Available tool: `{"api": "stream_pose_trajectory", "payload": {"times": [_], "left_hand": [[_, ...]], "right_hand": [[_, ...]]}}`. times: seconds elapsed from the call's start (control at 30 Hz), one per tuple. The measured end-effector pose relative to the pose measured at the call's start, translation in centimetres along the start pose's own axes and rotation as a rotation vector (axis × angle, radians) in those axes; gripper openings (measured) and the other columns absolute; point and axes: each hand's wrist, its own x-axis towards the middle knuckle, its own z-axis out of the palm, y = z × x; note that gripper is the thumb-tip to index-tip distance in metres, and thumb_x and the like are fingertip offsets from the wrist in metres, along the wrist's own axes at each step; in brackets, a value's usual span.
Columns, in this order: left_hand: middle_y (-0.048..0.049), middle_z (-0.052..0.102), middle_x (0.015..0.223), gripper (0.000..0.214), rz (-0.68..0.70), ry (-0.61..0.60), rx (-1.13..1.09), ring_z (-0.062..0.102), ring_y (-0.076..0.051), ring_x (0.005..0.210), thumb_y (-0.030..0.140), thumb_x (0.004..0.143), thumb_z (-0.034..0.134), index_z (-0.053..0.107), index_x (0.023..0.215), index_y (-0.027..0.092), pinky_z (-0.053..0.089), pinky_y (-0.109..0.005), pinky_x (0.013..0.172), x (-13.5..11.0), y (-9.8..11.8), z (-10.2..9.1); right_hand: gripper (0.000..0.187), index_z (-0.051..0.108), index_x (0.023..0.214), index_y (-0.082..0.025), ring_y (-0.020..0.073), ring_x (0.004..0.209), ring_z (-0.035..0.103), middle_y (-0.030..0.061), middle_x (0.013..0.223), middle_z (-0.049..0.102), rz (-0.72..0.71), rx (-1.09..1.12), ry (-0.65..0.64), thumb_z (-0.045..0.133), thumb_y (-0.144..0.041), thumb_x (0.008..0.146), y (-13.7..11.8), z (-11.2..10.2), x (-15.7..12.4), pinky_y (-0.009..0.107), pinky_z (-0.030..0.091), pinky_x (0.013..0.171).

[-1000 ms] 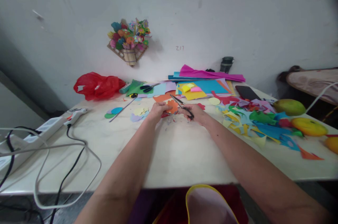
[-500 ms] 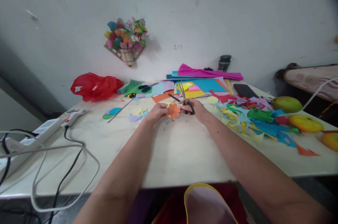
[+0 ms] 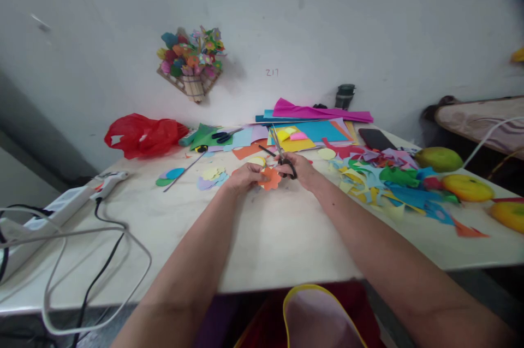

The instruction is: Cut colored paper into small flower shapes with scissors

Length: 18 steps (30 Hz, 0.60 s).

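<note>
My left hand (image 3: 244, 176) pinches an orange paper flower cut-out (image 3: 271, 178) just above the white table (image 3: 262, 239). My right hand (image 3: 301, 169) grips a pair of black-handled scissors (image 3: 279, 152); the blades are spread apart and point up and away, just past the flower's far edge. Both hands meet at the middle of the table, in front of a stack of coloured paper sheets (image 3: 305, 132).
Paper scraps (image 3: 393, 184) litter the right side beside several mangoes (image 3: 466, 188) and a black phone (image 3: 375, 139). A red plastic bag (image 3: 141, 134), a second pair of scissors (image 3: 223, 135), a glue gun (image 3: 108, 181) and cables (image 3: 98, 260) lie left. A paper flower basket (image 3: 190, 64) hangs on the wall.
The scissors swung from lying over the flower to pointing upward with blades spread. The flower turned slightly in my left hand. My head drifted a little to the right.
</note>
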Motion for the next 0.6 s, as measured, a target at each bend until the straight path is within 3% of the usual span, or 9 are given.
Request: {"api": "stream_pose_trajectory", "payload": {"times": [0.17,0.37,0.6], "left_hand": [[-0.0006,0.052,0.046,0.019,-0.026,-0.012,0.009,0.043,-0.008,0.044,0.018,0.044,0.079,0.062,0.048,0.012,0.03,-0.023,0.046,0.14,-0.17,0.02],[-0.0067,0.064,0.055,0.018,-0.016,0.014,-0.041,0.057,-0.014,0.049,0.019,0.045,0.079,0.068,0.056,0.011,0.042,-0.025,0.051,0.1,-0.05,0.14],[-0.0087,0.07,0.066,0.021,0.023,0.192,-0.164,0.064,-0.017,0.059,0.017,0.046,0.081,0.071,0.063,0.011,0.053,-0.028,0.059,0.15,0.12,0.47]], "right_hand": [[0.034,0.061,0.083,-0.018,0.0092,0.053,0.056,-0.0049,0.063,0.061,-0.002,0.024,0.001,0.075,-0.017,0.051,-0.17,0.37,-0.06,0.021,0.044,0.052],[0.038,0.061,0.082,-0.019,0.0099,0.053,0.056,-0.0059,0.059,0.06,-0.026,0.027,0.049,0.076,-0.019,0.047,0.06,0.27,0.18,0.023,0.047,0.055],[0.041,0.06,0.083,-0.02,0.0108,0.055,0.054,-0.0064,0.059,0.058,-0.032,0.003,0.081,0.078,-0.022,0.047,0.34,0.13,0.35,0.023,0.043,0.053]]}}
